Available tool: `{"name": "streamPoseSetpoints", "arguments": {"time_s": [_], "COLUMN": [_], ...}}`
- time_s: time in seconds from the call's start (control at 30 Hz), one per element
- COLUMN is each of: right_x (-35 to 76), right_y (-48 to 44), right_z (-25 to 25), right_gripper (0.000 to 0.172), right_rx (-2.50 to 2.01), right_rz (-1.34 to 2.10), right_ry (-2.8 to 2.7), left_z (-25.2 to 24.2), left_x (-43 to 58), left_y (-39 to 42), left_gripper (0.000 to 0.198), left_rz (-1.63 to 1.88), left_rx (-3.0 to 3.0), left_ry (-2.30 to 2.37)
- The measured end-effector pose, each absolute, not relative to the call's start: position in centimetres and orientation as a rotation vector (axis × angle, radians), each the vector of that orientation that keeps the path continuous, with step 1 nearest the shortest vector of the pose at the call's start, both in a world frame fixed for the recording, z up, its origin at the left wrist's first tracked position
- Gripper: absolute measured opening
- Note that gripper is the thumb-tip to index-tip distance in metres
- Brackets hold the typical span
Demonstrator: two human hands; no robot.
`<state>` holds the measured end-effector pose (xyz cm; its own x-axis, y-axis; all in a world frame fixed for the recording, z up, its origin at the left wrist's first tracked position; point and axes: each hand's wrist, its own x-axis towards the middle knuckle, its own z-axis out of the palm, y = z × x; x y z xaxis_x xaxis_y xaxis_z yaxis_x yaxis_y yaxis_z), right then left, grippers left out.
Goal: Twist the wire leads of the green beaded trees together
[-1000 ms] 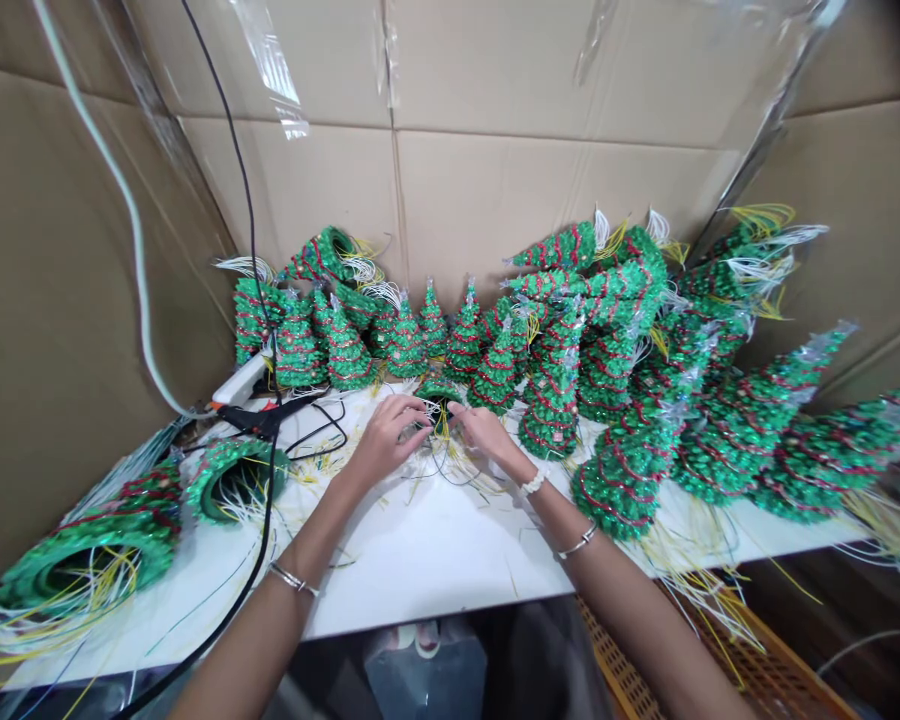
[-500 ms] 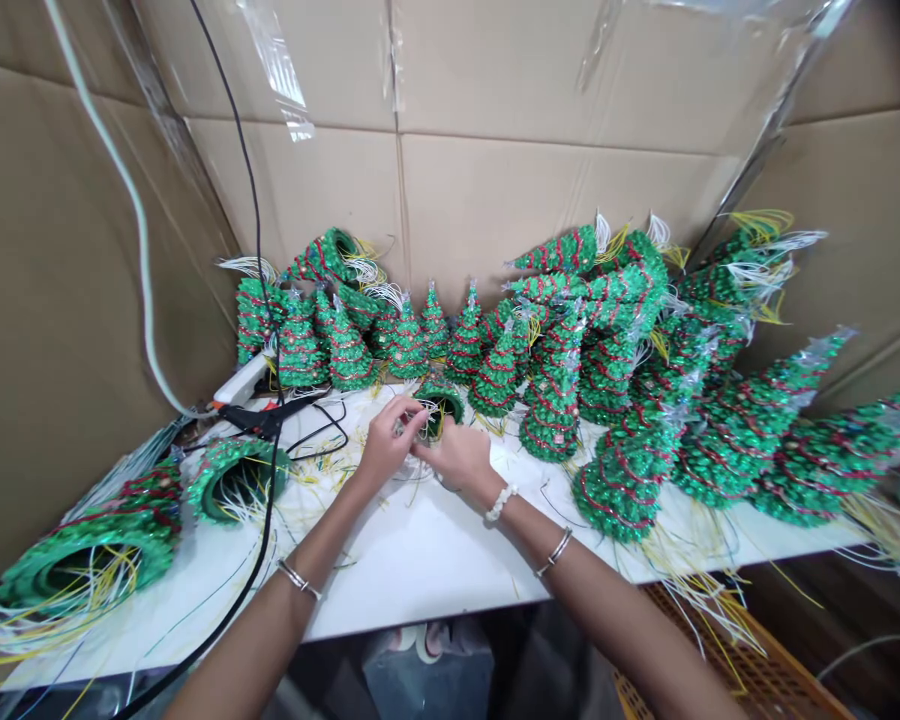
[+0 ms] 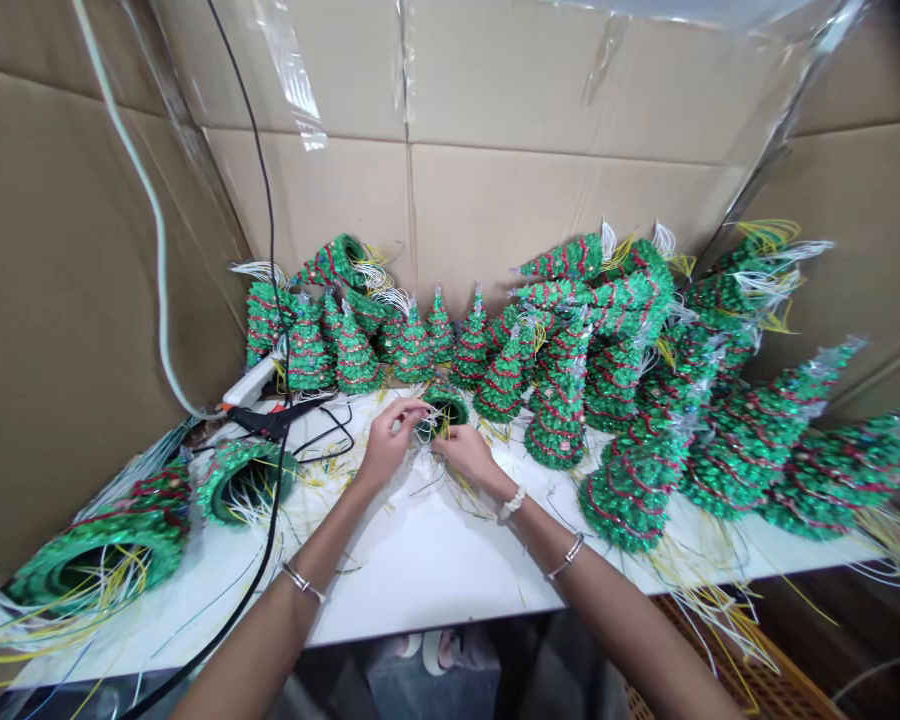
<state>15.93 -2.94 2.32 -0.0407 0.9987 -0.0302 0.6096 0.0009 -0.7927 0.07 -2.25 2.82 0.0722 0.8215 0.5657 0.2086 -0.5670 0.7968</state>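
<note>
cardboard panels (image 3: 495,190) close in the white table (image 3: 420,580), strewn with wire clippings (image 3: 330,465) and crowded along its back and right with tinsel trees (image 3: 559,410); an orange basket (image 3: 787,675) sits below at right. near the middle, one tree's open green base (image 3: 461,410) faces the person, and the step in hand looks like separating its thin wires (image 3: 442,425). the left hand (image 3: 386,445) seems to pinch white ones; whether the right hand (image 3: 465,452) grips any, i cannot tell. such fine strands call for a light fingertip hold.
</note>
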Motion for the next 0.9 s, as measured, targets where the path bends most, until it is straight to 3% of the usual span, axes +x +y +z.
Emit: {"name": "streamPoseSetpoints", "arguments": {"time_s": [0.2, 0.33, 0.53, 0.6, 0.77, 0.9], "right_x": [17.3, 18.0, 18.2, 18.2, 17.8, 17.1], "right_y": [-2.1, -1.4, -1.5, -1.6, -1.7, -2.0], "right_z": [2.2, 2.4, 3.0, 2.9, 2.5, 2.2], "right_gripper": [0.015, 0.034, 0.068, 0.063, 0.023, 0.02], "right_rx": [-1.242, -1.074, -0.996, -0.989, -1.058, -1.095], "right_rz": [1.68, 2.035, 2.191, 2.214, 2.128, 2.001], "right_ry": [-1.207, -0.962, -0.904, -0.971, -1.138, -1.257], "left_z": [3.2, 3.1, 2.9, 2.7, 2.4, 2.4], "left_x": [-0.4, -0.5, -0.3, -0.2, 0.2, 0.5], "left_y": [-2.2, -2.2, -2.3, -2.3, -2.1, -2.2], "left_gripper": [0.023, 0.023, 0.021, 0.02, 0.02, 0.021], "left_rz": [1.392, 1.379, 1.434, 1.475, 1.561, 1.58], "left_rx": [2.176, 2.186, 1.913, 1.816, 1.648, 1.609], "left_ry": [0.885, 0.917, 1.009, 0.99, 0.923, 0.881]}}
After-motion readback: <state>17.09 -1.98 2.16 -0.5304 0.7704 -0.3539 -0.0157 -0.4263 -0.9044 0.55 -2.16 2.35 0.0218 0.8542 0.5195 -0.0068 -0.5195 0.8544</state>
